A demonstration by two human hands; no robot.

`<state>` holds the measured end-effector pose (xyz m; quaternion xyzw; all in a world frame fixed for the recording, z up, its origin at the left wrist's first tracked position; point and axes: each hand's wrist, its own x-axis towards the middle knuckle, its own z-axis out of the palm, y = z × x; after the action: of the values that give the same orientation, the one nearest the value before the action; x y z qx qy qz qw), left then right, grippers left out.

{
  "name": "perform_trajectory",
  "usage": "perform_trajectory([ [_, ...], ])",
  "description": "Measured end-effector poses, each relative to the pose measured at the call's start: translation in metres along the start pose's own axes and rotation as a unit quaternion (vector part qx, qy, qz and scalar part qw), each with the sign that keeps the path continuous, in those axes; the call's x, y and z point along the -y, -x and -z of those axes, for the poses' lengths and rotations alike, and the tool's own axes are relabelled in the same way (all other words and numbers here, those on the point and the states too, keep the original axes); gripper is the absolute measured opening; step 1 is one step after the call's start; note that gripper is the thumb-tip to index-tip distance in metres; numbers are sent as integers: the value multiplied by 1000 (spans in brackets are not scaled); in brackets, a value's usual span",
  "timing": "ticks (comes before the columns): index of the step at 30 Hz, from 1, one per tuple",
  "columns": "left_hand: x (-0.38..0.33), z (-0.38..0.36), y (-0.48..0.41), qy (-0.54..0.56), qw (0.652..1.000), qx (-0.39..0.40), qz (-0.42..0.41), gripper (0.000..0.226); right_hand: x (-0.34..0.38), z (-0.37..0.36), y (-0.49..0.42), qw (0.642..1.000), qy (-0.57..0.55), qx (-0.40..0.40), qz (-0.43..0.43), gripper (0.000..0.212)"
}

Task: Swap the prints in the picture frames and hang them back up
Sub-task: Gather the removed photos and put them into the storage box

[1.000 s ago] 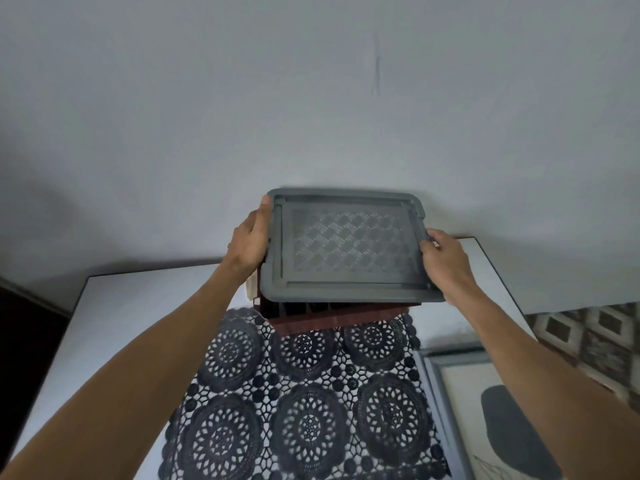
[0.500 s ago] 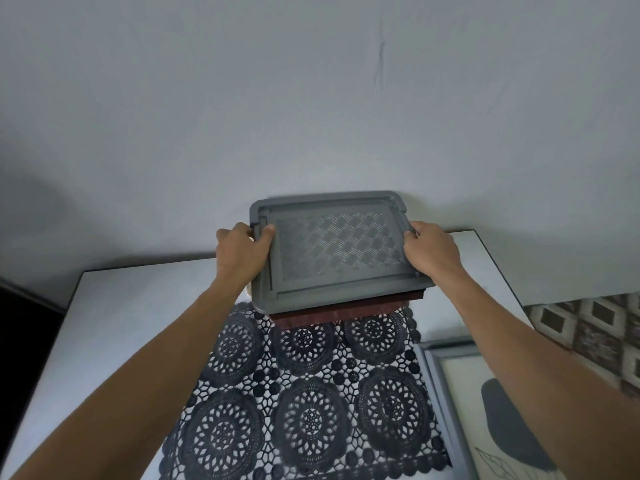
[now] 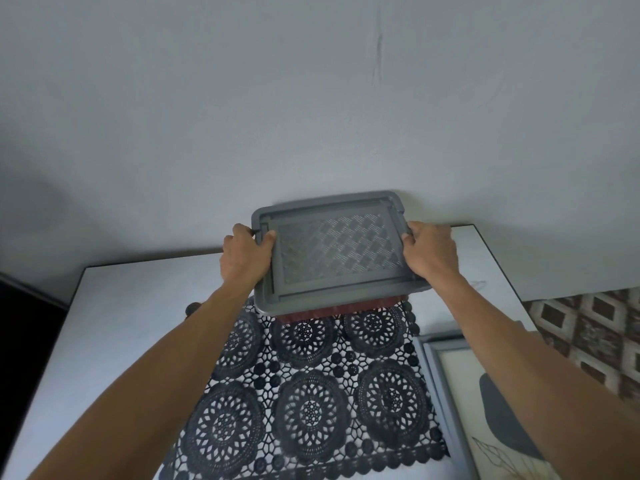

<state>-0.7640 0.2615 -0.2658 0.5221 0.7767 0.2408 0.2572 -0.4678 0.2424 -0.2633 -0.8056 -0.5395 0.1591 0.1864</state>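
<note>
Head view. My left hand (image 3: 244,258) gripped the left edge of the grey lid (image 3: 336,251), thumb on top and fingers curled round the rim. My right hand (image 3: 429,252) gripped the right edge the same way, fingers wrapped under it. The lid sat between my hands, roughly level, with its patterned mesh panel facing up. Directly under the lid a dark red box (image 3: 343,308) showed only as a strip of its near side. The lid covered it, so I couldn't tell what was inside. The box stood at the far end of a black lace mat (image 3: 311,393), which ran from under my grip back toward me, between my forearms. The mat lay on a white table (image 3: 121,323), and the lid's far edge was close against the grey wall (image 3: 311,98).

The task item, a grey picture frame (image 3: 445,344), lay flat on the table below my right forearm, well apart from my grip and partly hidden by that arm. It held a print (image 3: 467,403), pale paper with a dark grey blob and some thin line drawing. Patterned floor tiles (image 3: 588,327) showed beyond my right arm.
</note>
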Motion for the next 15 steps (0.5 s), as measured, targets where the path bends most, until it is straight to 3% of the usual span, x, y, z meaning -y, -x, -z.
perform_trajectory([
  [4,-2,-1,2,13,1000,-3,2,55,-5,-1,2,996,-86,3,-10,34],
  [8,-2,-3,5,4,1000,-7,-14,54,-8,-9,5,991,-135,-11,-6,33],
  [15,-3,-8,9,-4,1000,-10,-26,57,-10,-11,3,990,-140,-19,-7,38],
])
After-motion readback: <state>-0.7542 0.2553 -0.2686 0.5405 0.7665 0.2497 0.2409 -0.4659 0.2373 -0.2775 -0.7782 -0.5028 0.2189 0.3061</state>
